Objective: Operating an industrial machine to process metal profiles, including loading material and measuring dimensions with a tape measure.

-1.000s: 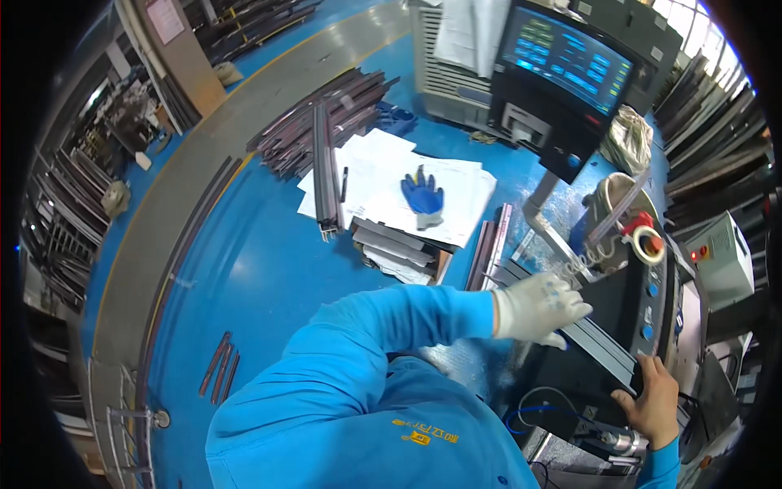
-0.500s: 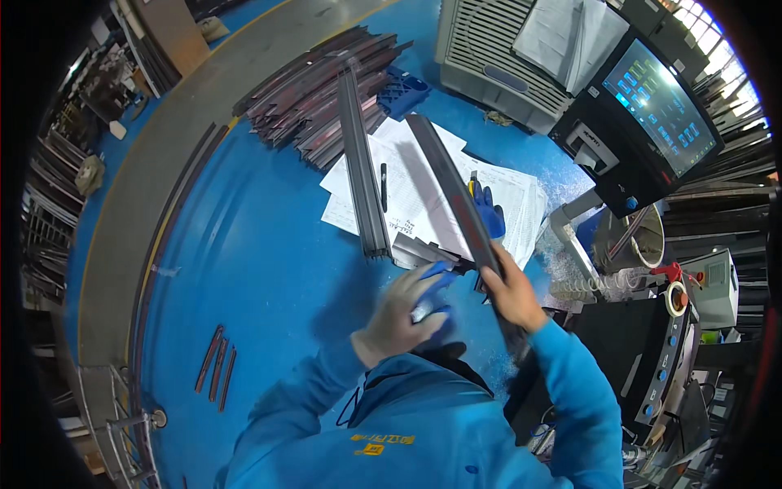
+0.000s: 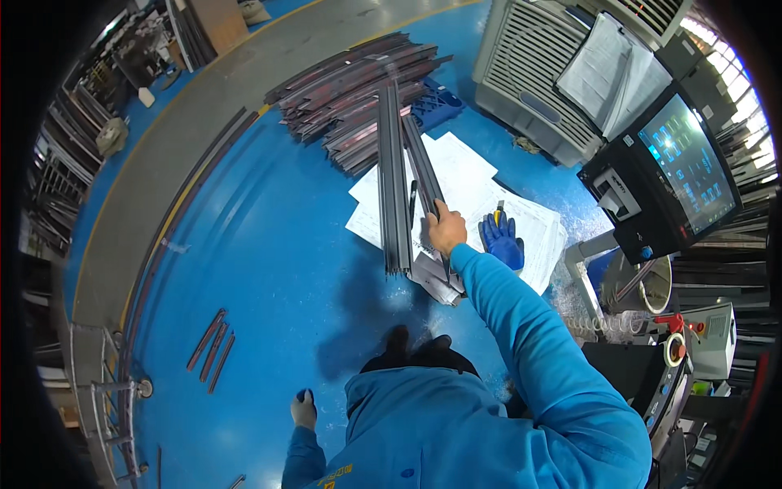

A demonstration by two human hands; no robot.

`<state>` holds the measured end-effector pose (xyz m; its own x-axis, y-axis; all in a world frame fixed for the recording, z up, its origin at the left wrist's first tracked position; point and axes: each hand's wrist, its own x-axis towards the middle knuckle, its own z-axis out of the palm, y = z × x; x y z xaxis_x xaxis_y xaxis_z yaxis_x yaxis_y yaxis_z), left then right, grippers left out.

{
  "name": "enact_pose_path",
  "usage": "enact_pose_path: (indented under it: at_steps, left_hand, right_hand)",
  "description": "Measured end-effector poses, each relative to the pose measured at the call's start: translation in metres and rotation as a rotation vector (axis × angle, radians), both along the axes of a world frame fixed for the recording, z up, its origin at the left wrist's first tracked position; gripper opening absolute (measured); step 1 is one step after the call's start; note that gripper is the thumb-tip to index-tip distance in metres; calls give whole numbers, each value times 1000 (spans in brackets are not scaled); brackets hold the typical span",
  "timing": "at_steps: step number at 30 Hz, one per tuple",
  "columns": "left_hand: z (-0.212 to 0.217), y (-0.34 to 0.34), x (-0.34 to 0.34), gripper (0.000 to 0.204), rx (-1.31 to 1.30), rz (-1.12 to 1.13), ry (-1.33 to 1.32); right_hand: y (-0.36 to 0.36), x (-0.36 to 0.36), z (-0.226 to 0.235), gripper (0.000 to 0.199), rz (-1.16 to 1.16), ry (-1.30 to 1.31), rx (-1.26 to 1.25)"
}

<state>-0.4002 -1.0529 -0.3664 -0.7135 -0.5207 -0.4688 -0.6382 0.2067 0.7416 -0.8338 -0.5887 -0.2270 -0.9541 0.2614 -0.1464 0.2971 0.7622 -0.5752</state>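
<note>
My bare right hand [image 3: 446, 228] is closed around the near end of a long dark metal profile [image 3: 422, 163]. This profile lies slanted over white paper sheets [image 3: 464, 167], its far end beside a second, wider profile [image 3: 393, 179]. A black pen [image 3: 412, 198] lies between the two. Down at my left side hangs my left hand [image 3: 304, 410], in a pale glove with dark blue fingertips. Its small visible fingers look slightly apart, with nothing seen in them. A blue glove [image 3: 503, 240] and a yellow-and-black cutter [image 3: 498, 213] lie on the papers right of my right hand.
A large stack of dark profiles [image 3: 350, 94] lies beyond the papers. Several short dark pieces [image 3: 211, 350] are at the left on the blue surface. To the right stand a screen [image 3: 692, 163] on an arm, a grey ventilated unit [image 3: 538, 77] and a bin [image 3: 652, 285].
My right hand has moved forward and left, bringing its profile down beside the wider one. My left hand has dropped from the middle to my left side. The view has shifted.
</note>
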Motion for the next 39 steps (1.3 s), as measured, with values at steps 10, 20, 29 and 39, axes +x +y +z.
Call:
enact_pose_path:
  at_steps: [10, 20, 29, 39]
  left_hand:
    - [-27, 40, 65, 25, 475, 366, -458]
    - [2, 38, -59, 32, 547, 180, -205]
    - [-32, 20, -84, 31, 552, 21, -395]
    - [-101, 166, -207, 39, 552, -1483, -305]
  right_hand:
    - [-4, -5, -17, 52, 12, -10, 216]
    - [4, 31, -10, 53, 75, 18, 239]
    - [10, 72, -19, 53, 76, 144, 194]
    - [54, 340, 43, 34, -42, 61, -287]
